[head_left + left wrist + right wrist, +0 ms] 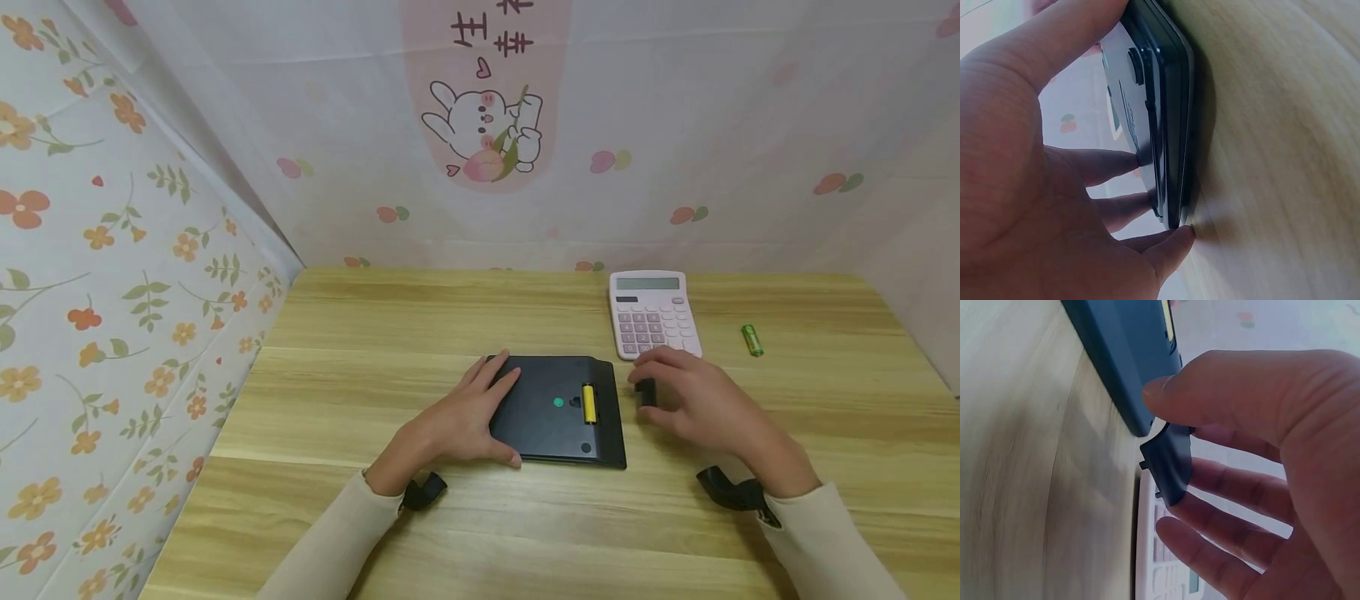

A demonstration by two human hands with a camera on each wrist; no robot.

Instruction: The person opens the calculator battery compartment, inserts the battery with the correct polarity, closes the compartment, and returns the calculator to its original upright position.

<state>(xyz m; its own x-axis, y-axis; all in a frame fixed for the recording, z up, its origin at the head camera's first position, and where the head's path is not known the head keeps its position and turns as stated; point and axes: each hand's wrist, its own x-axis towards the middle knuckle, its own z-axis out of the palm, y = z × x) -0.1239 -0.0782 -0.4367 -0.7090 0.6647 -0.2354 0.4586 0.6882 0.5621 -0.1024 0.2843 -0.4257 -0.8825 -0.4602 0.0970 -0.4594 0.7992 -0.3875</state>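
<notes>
A flat black device (536,421), which looks like a calculator, lies back up on the table with its front hidden. A yellow battery (589,403) sits in its uncovered slot near the right end. My left hand (461,418) holds the device's left end, thumb at the near edge and fingers spread over the top and far edge. Just right of the device, my right hand (697,398) pinches a small black battery cover (1169,464) between thumb and fingers. The cover is apart from the device, and its small tabs show in the right wrist view.
A pale pink calculator (651,312) lies face up behind my right hand. Farther right is a green battery (752,340) on the wooden table (360,333). Patterned cloth (315,208) hangs along the back and left sides.
</notes>
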